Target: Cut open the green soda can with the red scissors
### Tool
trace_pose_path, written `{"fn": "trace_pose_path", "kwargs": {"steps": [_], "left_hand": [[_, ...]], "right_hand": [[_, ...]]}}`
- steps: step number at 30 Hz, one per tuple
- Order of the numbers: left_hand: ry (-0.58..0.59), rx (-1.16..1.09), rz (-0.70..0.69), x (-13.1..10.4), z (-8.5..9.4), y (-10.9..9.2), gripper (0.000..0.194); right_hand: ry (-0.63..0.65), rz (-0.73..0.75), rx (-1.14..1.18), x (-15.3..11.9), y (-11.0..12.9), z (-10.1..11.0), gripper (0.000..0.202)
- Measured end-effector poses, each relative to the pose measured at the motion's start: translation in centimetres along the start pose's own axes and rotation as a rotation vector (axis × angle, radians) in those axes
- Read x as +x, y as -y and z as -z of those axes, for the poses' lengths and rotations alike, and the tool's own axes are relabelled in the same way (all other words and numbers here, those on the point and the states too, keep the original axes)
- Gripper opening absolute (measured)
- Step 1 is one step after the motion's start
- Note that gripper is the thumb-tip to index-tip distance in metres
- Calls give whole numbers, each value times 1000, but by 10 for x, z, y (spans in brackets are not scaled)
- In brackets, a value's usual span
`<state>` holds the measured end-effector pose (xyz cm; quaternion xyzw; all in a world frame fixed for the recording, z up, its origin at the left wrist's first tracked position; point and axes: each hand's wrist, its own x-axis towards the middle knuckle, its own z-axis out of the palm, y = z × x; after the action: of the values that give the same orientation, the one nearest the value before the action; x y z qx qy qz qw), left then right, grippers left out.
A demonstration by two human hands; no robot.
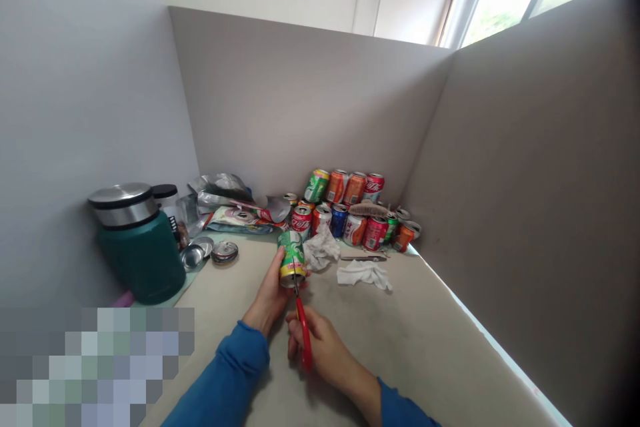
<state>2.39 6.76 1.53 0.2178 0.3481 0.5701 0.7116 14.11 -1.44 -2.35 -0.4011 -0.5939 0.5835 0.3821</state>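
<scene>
My left hand (271, 290) is wrapped around a green and yellow soda can (291, 255), holding it above the table with its near end facing me. That end looks dark and open, though its inside is hard to make out. In my right hand (320, 340) is a pair of scissors (303, 330) with red handles. The blades point away from me and reach the can's near rim, one of them lying along its printed side. The fingers of my right hand are closed around the handles.
Several stacked soda cans (339, 187) stand at the back. Crumpled tissues (364, 273) lie before them beside a dark slim tool (363, 258). At left are a teal thermos (143, 250), cut can ends (225, 252) and metal sheets (220, 190). Grey panels (310, 93) enclose the table.
</scene>
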Motion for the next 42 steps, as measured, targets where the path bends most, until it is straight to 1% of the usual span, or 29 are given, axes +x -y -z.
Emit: {"fn": "trace_pose_path", "kwargs": {"steps": [5, 10, 16, 20, 25, 30, 39, 42], "left_hand": [[18, -15, 0, 0, 1, -1, 39], [18, -11, -21, -1, 1, -1, 38], [15, -4, -32, -1, 1, 0, 37], [37, -3, -31, 1, 3, 0, 38], [31, -11, -41, 0, 3, 0, 36], [52, -16, -44, 1, 4, 1, 39], [57, -20, -42, 3, 2, 0, 40], [75, -15, -35, 4, 3, 1, 41]], "right_hand": [[9, -2, 18, 1, -4, 1, 57], [16, -7, 20, -1, -2, 1, 57], [16, 18, 17, -1, -4, 1, 53], [17, 24, 14, 0, -6, 2, 51], [11, 12, 1, -2, -2, 1, 55], [17, 0, 10, -4, 3, 0, 54], [13, 10, 7, -1, -2, 1, 53], [18, 3, 13, -1, -3, 1, 53]]}}
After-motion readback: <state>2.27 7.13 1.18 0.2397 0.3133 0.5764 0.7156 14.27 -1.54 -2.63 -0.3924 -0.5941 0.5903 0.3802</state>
